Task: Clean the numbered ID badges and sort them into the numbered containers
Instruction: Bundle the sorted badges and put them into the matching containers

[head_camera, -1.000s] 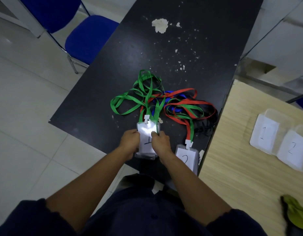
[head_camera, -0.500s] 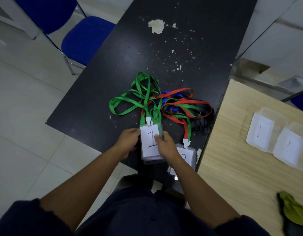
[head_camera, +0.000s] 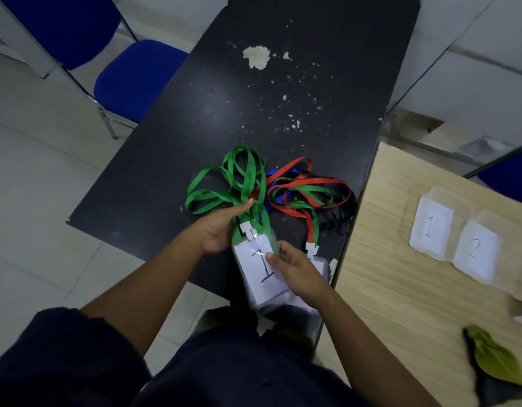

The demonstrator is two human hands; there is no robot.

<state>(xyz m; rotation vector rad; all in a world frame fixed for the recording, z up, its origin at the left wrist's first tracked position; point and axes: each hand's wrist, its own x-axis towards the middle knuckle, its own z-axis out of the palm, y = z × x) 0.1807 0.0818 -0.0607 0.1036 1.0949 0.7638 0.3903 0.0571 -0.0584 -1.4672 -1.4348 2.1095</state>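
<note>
The person stands at the near end of a black table (head_camera: 254, 118), holding the badge marked 1 (head_camera: 261, 273) just off the table's edge, in front of their body. The right hand (head_camera: 298, 273) pinches the badge by its right edge, thumb pressed on the clear face beside the numeral and the other fingers curled underneath. The left hand (head_camera: 217, 230) lies at the top left corner, its fingers straight and close together along the green lanyard (head_camera: 233, 183) that runs up from the badge's white clip onto the table. I cannot tell what the left thumb is doing. A second badge (head_camera: 320, 264) lies mostly hidden under the right hand, its red and green lanyard (head_camera: 312, 183) tangled with the others on the black top. White paper scraps (head_camera: 256, 56) lie farther up it. To the right, on a wooden table (head_camera: 394, 295), sit container 1 (head_camera: 431, 227) and container 2 (head_camera: 477, 251) side by side, and a green cloth (head_camera: 494, 359) nearer the person.
</note>
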